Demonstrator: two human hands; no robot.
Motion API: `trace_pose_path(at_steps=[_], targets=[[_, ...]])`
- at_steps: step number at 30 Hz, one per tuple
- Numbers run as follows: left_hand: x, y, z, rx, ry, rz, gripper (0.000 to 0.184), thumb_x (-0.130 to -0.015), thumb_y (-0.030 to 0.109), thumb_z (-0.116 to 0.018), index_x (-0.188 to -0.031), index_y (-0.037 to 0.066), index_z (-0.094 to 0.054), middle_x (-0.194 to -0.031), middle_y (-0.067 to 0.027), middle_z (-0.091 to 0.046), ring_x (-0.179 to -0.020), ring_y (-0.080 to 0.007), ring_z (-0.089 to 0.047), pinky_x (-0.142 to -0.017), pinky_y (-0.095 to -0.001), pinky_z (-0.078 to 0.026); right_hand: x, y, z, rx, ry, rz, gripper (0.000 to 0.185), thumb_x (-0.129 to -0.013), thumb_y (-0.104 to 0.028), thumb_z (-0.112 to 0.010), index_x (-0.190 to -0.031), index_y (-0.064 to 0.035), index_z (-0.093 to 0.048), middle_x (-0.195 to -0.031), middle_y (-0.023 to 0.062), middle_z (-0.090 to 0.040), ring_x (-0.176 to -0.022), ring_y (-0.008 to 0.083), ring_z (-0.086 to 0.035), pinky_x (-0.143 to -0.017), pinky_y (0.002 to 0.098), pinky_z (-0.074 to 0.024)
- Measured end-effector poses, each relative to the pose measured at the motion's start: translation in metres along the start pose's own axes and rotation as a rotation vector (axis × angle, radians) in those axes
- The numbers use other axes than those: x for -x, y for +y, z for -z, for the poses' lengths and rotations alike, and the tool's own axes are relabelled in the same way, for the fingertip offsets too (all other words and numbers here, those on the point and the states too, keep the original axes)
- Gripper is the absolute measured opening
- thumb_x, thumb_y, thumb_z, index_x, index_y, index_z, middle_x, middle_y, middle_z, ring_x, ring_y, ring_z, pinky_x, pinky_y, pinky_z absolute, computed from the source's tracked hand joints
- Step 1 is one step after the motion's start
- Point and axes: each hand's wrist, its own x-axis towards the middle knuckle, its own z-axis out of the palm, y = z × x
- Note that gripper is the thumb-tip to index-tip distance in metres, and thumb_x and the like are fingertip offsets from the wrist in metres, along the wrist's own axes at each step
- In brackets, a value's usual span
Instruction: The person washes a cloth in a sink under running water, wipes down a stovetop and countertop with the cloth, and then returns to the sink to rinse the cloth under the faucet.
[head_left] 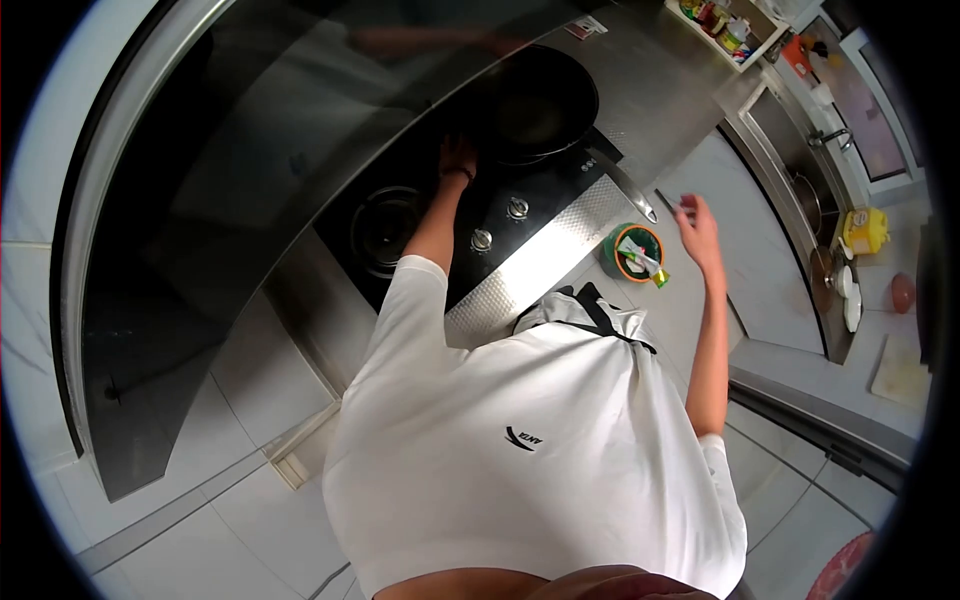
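My left hand (458, 158) reaches over the black glass gas stove (545, 190), between the rear wok and the near-left burner (386, 230). Its fingers look stretched out, though they are dim against the dark surface, and I see nothing held. A dark wok (540, 105) sits on the far burner, its metal handle (628, 185) pointing toward my right side. My right hand (697, 228) hangs in the air past the handle's end, apart from it, fingers loosely bent and seemingly holding nothing. Two silver knobs (517, 208) are on the stove front.
A green bin with an orange rim (606, 250) stands on the floor below the handle, with wrappers inside. The dark range hood (230, 200) overhangs on the left. A steel counter (660, 90), shelf of bottles (735, 35), sink (790, 130) and yellow container (865, 231) lie right.
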Motion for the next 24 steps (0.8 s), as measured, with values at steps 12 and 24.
trace_pose_path(at_steps=[12,24], targets=[[0.063,0.074,0.047,0.348,-0.112,-0.016,0.045,-0.094,0.042,-0.045,-0.117,0.008,-0.064,-0.107,-0.0189,-0.068,-0.097,-0.0375,-0.065,-0.086,-0.0471,-0.051,-0.094,-0.054,-0.074,-0.727,-0.963,-0.475,0.025,-0.088,-0.024,-0.067,-0.092,-0.0020,-0.055,-0.075,0.0083,-0.065,-0.055,0.0154,-0.064,-0.048,0.0255,-0.0512],[0.105,0.165,0.051,0.285,-0.025,-0.258,0.052,-0.097,0.041,-0.044,-0.135,0.006,-0.050,-0.148,-0.0095,-0.041,-0.138,-0.0284,-0.035,-0.100,-0.0437,-0.046,-0.080,-0.016,-0.016,-0.833,-0.923,-0.273,0.009,-0.081,0.000,-0.051,-0.084,-0.0043,-0.045,-0.057,0.0010,-0.046,-0.037,0.0093,-0.043,-0.032,0.0263,-0.0360]])
